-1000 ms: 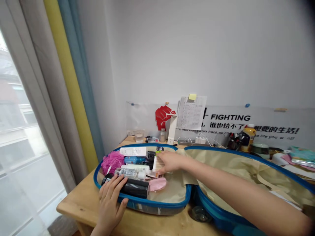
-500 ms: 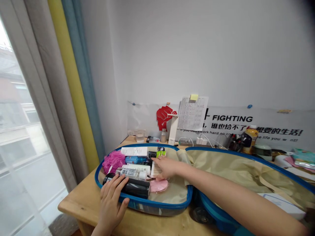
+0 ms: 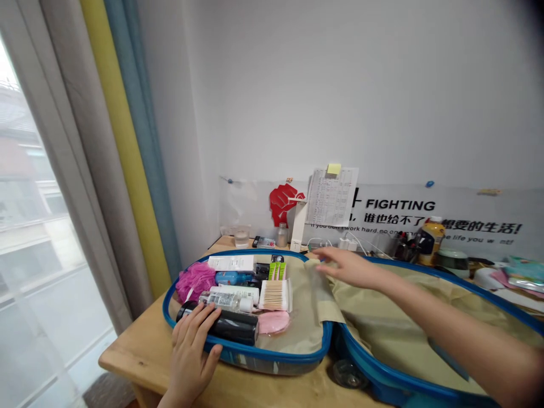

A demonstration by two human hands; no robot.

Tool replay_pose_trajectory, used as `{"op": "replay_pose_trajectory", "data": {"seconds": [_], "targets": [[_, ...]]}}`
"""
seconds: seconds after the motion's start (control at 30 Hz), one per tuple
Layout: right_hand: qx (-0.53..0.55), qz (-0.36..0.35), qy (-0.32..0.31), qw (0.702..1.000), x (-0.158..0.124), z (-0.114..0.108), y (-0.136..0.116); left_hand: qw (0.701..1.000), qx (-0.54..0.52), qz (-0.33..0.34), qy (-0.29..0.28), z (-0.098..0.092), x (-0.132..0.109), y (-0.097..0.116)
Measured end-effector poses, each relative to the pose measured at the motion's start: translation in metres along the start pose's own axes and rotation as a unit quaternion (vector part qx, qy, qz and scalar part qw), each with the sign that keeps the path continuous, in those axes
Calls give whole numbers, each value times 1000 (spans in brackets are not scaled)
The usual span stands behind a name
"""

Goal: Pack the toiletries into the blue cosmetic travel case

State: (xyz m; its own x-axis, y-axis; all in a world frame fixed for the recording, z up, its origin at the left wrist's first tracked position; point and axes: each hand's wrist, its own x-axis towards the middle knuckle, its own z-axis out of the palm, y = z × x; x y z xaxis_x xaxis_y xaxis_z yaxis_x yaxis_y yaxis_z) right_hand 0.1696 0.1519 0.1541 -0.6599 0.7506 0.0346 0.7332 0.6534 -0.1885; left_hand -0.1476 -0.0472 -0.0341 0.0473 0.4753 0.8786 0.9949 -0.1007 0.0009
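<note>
An open blue suitcase [image 3: 293,352] with beige lining lies on a wooden table [image 3: 140,354]. My left hand [image 3: 191,348] rests flat on the near rim, fingers spread over a black bottle [image 3: 236,327]. My right hand [image 3: 346,265] hovers open above the hinge between the two halves, holding nothing. A packet of cotton swabs [image 3: 275,294] lies in the left half beside a pink pad [image 3: 273,321], white tubes [image 3: 236,293], a blue bottle [image 3: 232,277], a white box [image 3: 230,262] and a pink bath puff [image 3: 195,279].
Curtains [image 3: 123,147] and a window are at the left. Along the wall stand a glass [image 3: 241,235], a small jar [image 3: 281,234], a white lamp [image 3: 297,224], a power strip [image 3: 340,243], an orange-capped bottle [image 3: 430,237] and a bowl [image 3: 453,258]. A poster [image 3: 442,212] hangs behind.
My right hand let go of the cotton swab packet, which now lies in the left half, and moved right and back toward the hinge. The left hand stayed put.
</note>
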Motion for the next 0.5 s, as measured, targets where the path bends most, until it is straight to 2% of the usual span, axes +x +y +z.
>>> {"op": "replay_pose_trajectory", "data": {"seconds": [0.1,0.23,0.37,0.5], "targets": [[-30,110,3,993,-32,-8,55,1000,-2,-3,-1,0,-1,0],[-71,244,-40,966,-77,9,117,1000,-8,-9,5,-1,0,1],[-81,315,-72,943,-110,35,152,1000,-3,-1,6,-2,3,2],[-89,339,-35,936,-120,52,172,1000,0,7,13,-3,5,3]]}}
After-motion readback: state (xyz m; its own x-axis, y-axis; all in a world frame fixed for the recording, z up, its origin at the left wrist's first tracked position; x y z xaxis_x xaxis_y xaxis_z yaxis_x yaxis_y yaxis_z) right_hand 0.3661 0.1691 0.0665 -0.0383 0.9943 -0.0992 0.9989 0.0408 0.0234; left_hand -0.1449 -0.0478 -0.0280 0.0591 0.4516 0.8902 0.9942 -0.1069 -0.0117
